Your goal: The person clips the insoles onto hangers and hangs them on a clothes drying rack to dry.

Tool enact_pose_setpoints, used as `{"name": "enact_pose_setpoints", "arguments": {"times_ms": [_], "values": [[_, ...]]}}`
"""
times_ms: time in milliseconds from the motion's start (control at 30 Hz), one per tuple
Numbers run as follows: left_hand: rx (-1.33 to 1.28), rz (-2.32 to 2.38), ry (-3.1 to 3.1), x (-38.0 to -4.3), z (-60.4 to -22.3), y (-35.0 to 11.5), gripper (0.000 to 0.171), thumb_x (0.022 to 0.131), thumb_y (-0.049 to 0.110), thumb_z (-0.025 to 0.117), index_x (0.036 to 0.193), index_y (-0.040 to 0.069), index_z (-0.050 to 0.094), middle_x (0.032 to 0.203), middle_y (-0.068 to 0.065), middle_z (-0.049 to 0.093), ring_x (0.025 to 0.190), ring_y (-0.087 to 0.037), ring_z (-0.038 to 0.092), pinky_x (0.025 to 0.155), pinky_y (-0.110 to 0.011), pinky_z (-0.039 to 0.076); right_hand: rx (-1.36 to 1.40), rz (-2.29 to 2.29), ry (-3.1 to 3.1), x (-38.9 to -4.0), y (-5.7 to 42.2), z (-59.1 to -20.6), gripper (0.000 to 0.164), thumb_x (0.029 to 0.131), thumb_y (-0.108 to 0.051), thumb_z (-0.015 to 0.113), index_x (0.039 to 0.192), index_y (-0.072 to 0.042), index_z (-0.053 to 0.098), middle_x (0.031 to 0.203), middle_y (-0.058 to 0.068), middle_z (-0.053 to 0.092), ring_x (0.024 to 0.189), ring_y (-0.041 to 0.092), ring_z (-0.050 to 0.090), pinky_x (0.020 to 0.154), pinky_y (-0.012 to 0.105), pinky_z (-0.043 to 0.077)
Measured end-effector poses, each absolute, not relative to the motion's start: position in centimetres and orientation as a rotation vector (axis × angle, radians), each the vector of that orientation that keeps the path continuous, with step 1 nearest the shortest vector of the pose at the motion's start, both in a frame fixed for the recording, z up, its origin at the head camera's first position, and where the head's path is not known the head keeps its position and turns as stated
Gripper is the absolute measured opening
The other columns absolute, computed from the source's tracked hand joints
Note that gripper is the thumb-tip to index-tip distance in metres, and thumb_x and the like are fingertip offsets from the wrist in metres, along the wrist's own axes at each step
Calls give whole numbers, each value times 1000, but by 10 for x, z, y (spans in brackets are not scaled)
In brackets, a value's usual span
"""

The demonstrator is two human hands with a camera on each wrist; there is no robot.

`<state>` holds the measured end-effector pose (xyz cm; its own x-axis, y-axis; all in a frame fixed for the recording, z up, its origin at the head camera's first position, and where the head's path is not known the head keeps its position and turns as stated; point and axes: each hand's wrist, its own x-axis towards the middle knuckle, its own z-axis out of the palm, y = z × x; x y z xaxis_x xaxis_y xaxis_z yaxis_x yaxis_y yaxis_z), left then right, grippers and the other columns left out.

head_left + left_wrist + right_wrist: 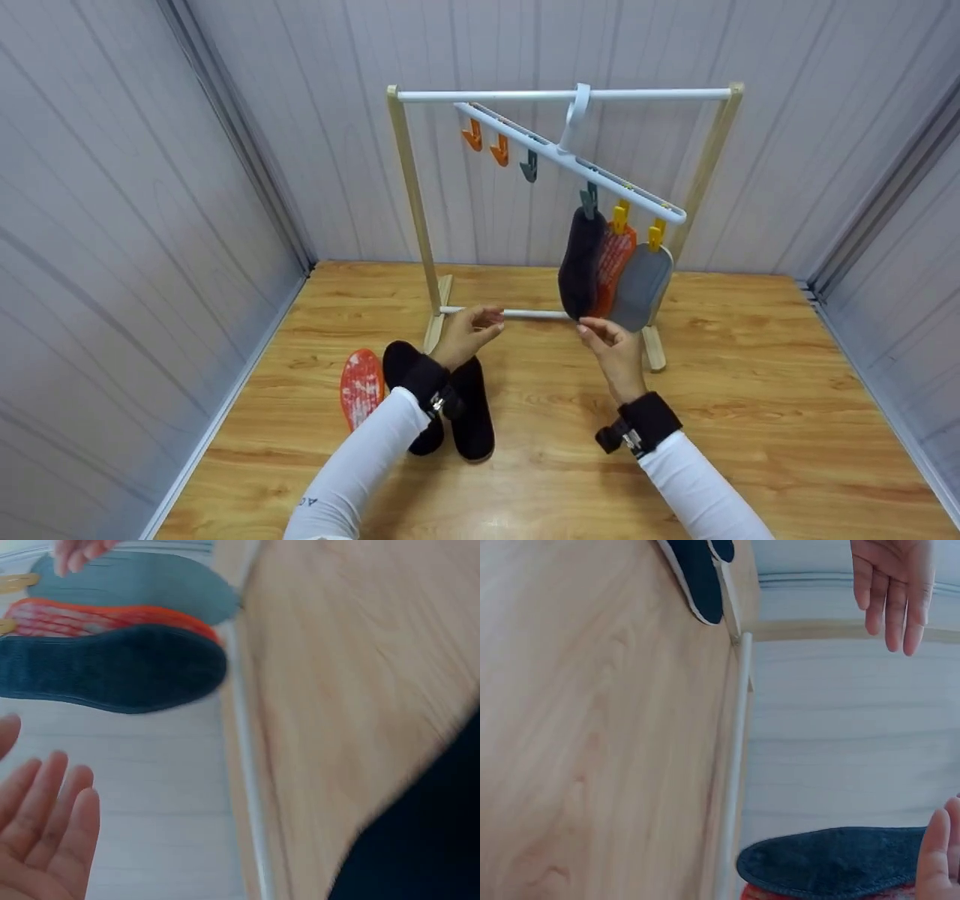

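My left hand [469, 334] is held over the floor insoles, fingers loosely extended, with nothing in it. In the head view my right hand [615, 349] overlaps the lower ends of the hanging insoles; its fingers look relaxed, and the right wrist view shows its fingertips [934, 847] beside the dark insole. That dark insole [581, 262] hangs from a grey clip [589, 201]. Beside it hang a red-orange insole [616, 262] and a grey insole [645, 281], each on a yellow clip. All three are on a white clip hanger [559, 154].
The hanger hooks over the top bar [487, 96] of a wooden-legged rack. Two orange clips [500, 151] and a grey clip [529, 166] dangle without insoles. On the wooden floor lie a red insole [361, 386] and two black insoles [471, 412]. Panelled walls enclose the space.
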<state>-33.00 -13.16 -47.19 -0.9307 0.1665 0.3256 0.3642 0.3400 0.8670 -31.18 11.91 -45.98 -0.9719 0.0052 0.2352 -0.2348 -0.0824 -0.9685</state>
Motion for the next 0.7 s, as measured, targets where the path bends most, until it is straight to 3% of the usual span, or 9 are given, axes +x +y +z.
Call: {"name": "enact_pose_setpoints", "arguments": {"times_ms": [233,467,700], "values": [[-681,-1509,-2575,-324,-488,-148,28,90,3,60,116,-6,61,110,-22,65,97,-33,63,84,-39,51,234,2118,-2111,-319,122,-490,27,87,-6,67,109,11,64,100,21,68,80,7,63,75,21,51],[-1149,-709,-2810,-320,-491,-162,29,87,-2,62,115,1,64,112,-12,66,103,-24,62,85,-33,51,210,2147,-2083,-316,123,-503,29,86,-7,68,109,10,64,94,11,70,83,17,65,75,22,52],[-1417,-203,-2851,-315,-496,-162,37,81,-5,66,115,9,65,115,-9,64,103,-23,61,85,-32,50,252,2183,-2109,-304,120,-498,26,88,-2,64,109,13,62,97,21,68,82,13,66,77,23,53]]}}
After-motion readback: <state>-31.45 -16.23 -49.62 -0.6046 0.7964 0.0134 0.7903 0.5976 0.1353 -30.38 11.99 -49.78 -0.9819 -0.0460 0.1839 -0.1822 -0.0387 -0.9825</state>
